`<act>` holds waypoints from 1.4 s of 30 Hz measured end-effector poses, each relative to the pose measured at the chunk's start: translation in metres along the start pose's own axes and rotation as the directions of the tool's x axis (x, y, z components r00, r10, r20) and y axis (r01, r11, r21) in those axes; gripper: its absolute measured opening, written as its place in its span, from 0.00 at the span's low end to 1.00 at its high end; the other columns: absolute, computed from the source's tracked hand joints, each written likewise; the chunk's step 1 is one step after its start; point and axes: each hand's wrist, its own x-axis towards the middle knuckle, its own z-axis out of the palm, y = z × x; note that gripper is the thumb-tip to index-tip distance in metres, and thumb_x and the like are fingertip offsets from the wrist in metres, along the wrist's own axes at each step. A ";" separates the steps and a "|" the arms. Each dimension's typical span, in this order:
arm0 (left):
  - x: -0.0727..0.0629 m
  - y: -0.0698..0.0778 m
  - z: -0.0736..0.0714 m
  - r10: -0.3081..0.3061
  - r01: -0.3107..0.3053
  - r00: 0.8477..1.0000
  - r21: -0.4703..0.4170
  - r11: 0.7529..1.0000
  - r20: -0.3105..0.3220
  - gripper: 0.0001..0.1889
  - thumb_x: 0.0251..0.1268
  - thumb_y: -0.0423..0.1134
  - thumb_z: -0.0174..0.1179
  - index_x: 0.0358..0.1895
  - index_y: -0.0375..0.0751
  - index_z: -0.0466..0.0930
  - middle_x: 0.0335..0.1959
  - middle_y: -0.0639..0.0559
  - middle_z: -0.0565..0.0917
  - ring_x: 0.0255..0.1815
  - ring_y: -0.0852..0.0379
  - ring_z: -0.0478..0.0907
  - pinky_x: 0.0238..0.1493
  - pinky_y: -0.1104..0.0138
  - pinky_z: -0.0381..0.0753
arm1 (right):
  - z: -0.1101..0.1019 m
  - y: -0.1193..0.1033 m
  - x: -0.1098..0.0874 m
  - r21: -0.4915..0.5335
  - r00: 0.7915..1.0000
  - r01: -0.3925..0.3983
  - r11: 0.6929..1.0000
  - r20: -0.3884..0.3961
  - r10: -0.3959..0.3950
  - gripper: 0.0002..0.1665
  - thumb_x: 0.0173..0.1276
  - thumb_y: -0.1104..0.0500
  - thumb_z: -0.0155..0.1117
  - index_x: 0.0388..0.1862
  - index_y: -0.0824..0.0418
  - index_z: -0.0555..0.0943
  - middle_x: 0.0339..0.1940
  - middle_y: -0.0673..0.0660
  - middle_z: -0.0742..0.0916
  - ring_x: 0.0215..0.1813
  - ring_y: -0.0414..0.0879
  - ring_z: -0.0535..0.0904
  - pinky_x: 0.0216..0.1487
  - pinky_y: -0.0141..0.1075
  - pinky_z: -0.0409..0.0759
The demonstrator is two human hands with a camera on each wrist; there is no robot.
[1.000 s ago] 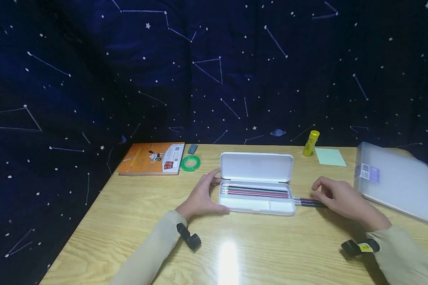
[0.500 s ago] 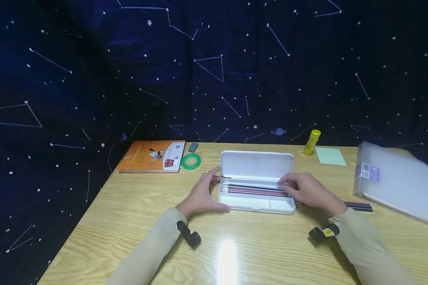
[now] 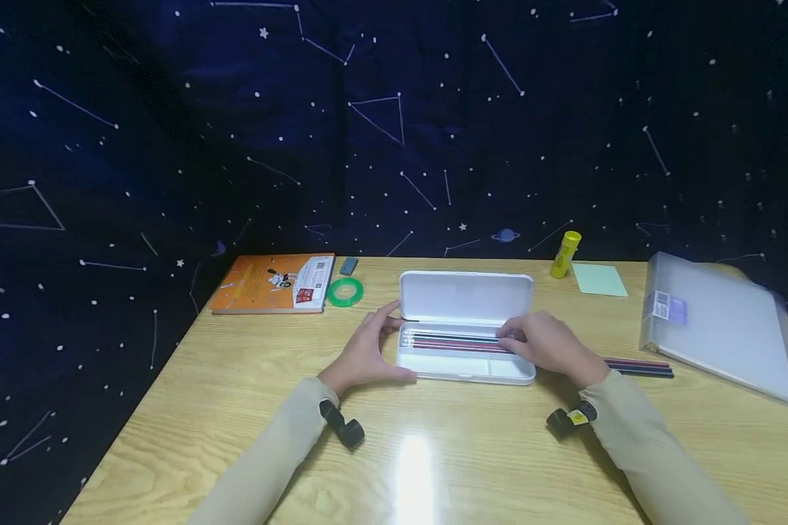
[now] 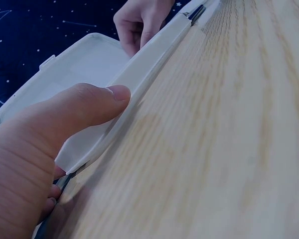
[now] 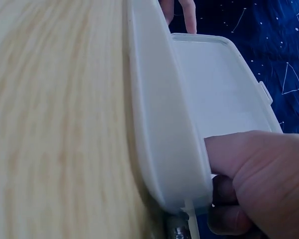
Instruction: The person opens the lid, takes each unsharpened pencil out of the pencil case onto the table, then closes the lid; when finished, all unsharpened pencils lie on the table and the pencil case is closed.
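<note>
A white pencil case [image 3: 465, 378] stands with its lid [image 3: 466, 297] raised. Pencils [image 3: 443, 341] in dark and red colours lie in its rear compartment. My left hand [image 3: 368, 351] grips the case's left end, thumb on the front wall and fingers toward the back; the left wrist view shows that thumb [image 4: 104, 102] on the wall. Reaching in at the right end, my right hand [image 3: 548, 343] pinches the ends of the pencils with curled fingers; its fingertips are partly hidden behind the case wall in the right wrist view. Loose pencils [image 3: 640, 368] lie on the table beyond the right wrist.
At the back left are an orange book [image 3: 269, 283], a blue-grey eraser [image 3: 349, 266] and a green tape roll [image 3: 345, 292]. A yellow glue stick [image 3: 565, 255], pale green sticky notes [image 3: 600, 280] and a clear folder [image 3: 729, 332] stand or lie to the right.
My right hand has moved left from the loose pencils to the pencils inside the case, leaving the loose ones on the table. The left hand stays on the case; the view shifts slightly.
</note>
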 end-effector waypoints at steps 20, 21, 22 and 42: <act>0.003 0.000 -0.001 -0.012 0.012 1.000 -0.007 1.000 -0.003 0.66 0.23 0.52 0.83 0.75 0.51 0.53 0.58 0.57 0.79 0.57 0.57 0.71 0.66 0.60 0.68 | -0.005 -0.002 -0.004 0.055 0.999 -0.032 0.998 0.002 0.032 0.06 0.69 0.58 0.61 0.38 0.60 0.81 0.23 0.48 0.79 0.27 0.41 0.70 0.33 0.35 0.70; 0.003 0.000 -0.001 -0.011 0.011 1.000 -0.006 1.000 -0.007 0.65 0.23 0.52 0.83 0.75 0.51 0.53 0.58 0.57 0.79 0.57 0.57 0.71 0.65 0.60 0.68 | -0.005 -0.001 -0.005 0.063 1.000 -0.028 0.998 -0.005 0.029 0.05 0.69 0.58 0.61 0.38 0.60 0.80 0.23 0.48 0.79 0.27 0.41 0.70 0.33 0.35 0.70; 0.003 -0.001 -0.001 -0.010 0.010 1.000 -0.005 1.000 -0.009 0.65 0.23 0.52 0.83 0.75 0.51 0.53 0.58 0.58 0.79 0.57 0.57 0.71 0.65 0.60 0.69 | -0.006 -0.001 -0.006 0.067 1.000 -0.026 0.997 -0.014 0.027 0.05 0.69 0.59 0.61 0.38 0.60 0.80 0.23 0.48 0.79 0.26 0.41 0.70 0.32 0.34 0.70; 0.004 0.001 -0.002 -0.004 0.004 1.000 -0.010 1.000 0.012 0.64 0.26 0.51 0.83 0.75 0.50 0.53 0.59 0.55 0.78 0.57 0.55 0.69 0.64 0.58 0.70 | -0.027 0.063 -0.088 0.018 0.962 -0.001 1.000 -0.275 0.006 0.03 0.66 0.62 0.65 0.34 0.61 0.80 0.15 0.43 0.67 0.18 0.31 0.57 0.18 0.29 0.58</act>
